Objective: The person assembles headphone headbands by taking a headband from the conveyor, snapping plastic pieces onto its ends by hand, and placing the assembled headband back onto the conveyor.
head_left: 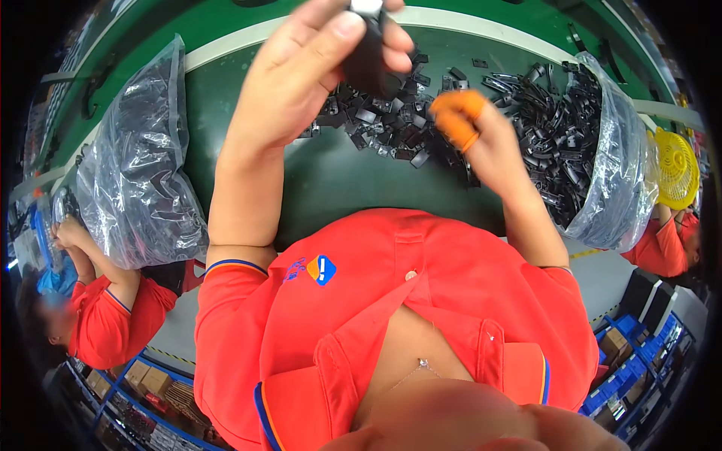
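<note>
The person wears an orange-red polo shirt with short sleeves, blue piping at the sleeve hem, a small blue-and-orange chest emblem left of the button placket. Orange finger cots cover the right hand's fingertips.

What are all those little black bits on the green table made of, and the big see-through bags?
The little black bits look like hard moulded plastic: glossy black with sharp, matching shapes. The bags look like thin clear plastic film, crinkled and shiny where light hits. The left hand holds one black piece; the right hand wears orange fingertip covers, probably rubber, smooth and matte.
</note>
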Demonstrator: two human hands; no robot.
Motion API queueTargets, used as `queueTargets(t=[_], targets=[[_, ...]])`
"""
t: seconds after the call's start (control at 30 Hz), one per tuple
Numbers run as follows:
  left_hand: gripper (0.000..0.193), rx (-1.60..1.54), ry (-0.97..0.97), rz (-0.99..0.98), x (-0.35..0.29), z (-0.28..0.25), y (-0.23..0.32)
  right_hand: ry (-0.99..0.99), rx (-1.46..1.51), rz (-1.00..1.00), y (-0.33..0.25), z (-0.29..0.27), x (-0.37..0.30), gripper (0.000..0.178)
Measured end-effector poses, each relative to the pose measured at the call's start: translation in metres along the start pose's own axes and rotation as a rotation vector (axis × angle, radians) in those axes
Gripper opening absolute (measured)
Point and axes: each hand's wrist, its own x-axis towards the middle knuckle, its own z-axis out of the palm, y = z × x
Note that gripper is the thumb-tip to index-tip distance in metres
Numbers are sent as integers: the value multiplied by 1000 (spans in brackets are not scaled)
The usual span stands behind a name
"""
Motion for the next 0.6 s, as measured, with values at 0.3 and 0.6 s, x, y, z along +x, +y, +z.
queueTargets(t=[0.3,0.6], targets=[[34,-299,-569,582,23,-17,-29,-316,-542,-354,26,5,-20,16],[34,67,51,97,-7,19,-9,-40,546,180,-6,-1,-15,31]])
